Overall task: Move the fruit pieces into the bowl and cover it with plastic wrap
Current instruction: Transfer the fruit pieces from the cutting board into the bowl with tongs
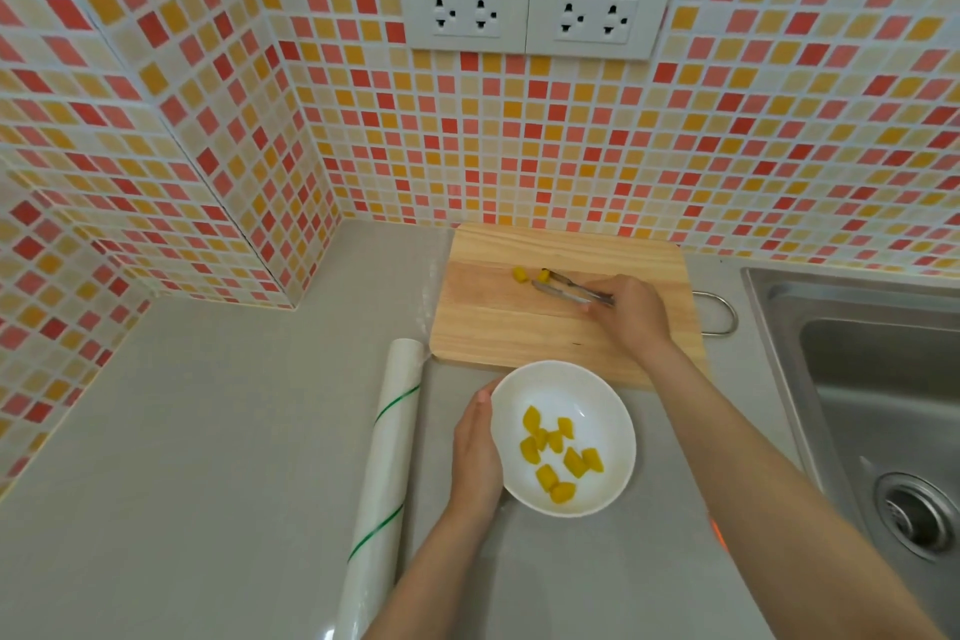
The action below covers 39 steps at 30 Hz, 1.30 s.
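A white bowl (597, 379) stands on the grey counter just in front of a wooden cutting board (498, 322). Several yellow fruit pieces (558, 452) lie in the bowl. My left hand (475, 452) cups the bowl's left rim. My right hand (631, 312) rests on the board and holds metal tongs (569, 288). The tong tips sit around one yellow fruit piece (543, 276). Another fruit piece (519, 274) lies loose on the board just left of it. A roll of plastic wrap (387, 457) lies lengthwise on the counter left of the bowl.
A steel sink (883, 379) with a drain (917, 515) is at the right. Mosaic-tiled walls with two white socket plates (535, 10) rise behind the board. A sheet of wrap (434, 286) seems spread on the counter left of the board.
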Available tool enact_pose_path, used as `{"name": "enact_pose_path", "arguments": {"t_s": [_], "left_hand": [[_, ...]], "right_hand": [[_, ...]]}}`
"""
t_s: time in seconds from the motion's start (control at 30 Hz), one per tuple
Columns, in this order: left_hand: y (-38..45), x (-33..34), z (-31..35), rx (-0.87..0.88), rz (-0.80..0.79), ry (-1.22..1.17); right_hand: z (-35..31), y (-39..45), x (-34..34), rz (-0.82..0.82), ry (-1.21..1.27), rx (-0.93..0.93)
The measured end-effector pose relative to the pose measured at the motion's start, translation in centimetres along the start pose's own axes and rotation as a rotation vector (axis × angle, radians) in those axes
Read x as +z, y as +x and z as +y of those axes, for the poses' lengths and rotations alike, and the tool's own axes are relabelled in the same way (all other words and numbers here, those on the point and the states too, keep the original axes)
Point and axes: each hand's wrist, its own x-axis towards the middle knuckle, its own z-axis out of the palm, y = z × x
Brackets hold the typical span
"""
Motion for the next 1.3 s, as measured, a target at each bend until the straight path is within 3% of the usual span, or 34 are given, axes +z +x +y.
{"name": "enact_pose_path", "arguments": {"t_s": [0.2,0.4,0.5,0.73,1.03,1.3], "left_hand": [[0.0,0.1,-0.1,-0.014,0.014,-0.028],[0.1,0.1,0.0,-0.019,0.008,-0.031],[-0.1,0.0,0.1,-0.018,-0.004,-0.035],[-0.1,0.0,0.3,-0.03,-0.012,-0.037],[-0.1,-0.1,0.3,-0.028,-0.022,-0.015],[0.2,-0.1,-0.1,-0.032,-0.018,-0.014]], "right_hand": [[0.2,-6.8,-3.3,0.051,0.093,-0.089],[-0.5,-13.5,-5.7,-0.1,0.06,-0.128],[-0.3,-14.1,-6.1,-0.085,0.029,-0.11],[0.1,-11.0,-6.6,0.046,0.039,-0.118],[-1.6,-0.9,-0.7,-0.097,0.052,0.004],[-3.4,1.4,2.8,-0.054,0.007,0.059]]}}
